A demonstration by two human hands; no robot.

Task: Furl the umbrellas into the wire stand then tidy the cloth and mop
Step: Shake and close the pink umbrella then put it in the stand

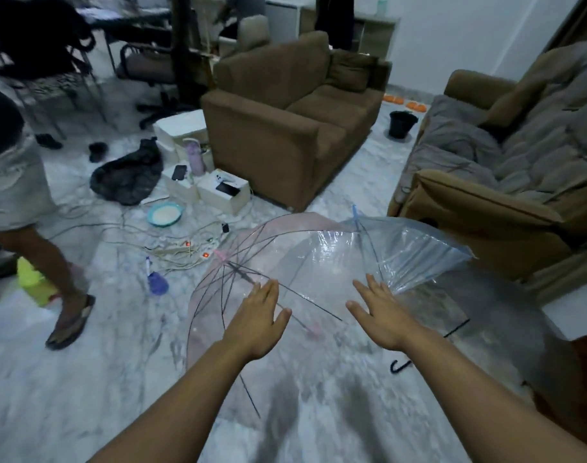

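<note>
Both hands were stretched forward with fingers straight and spread, holding nothing. The left hand point(260, 314) hovered over the ribs of the pink-trimmed umbrella point(218, 295), which lay open on the marble floor point(85, 379) directly under and ahead of it. The right hand point(380, 315) reached toward the blue-trimmed umbrella point(409, 248), open just beyond its fingertips (whether it touched the plastic could not be told). A third clear umbrella point(492, 329) lay open to the right of that hand, its black hooked handle point(398, 365) near the right wrist.
</note>
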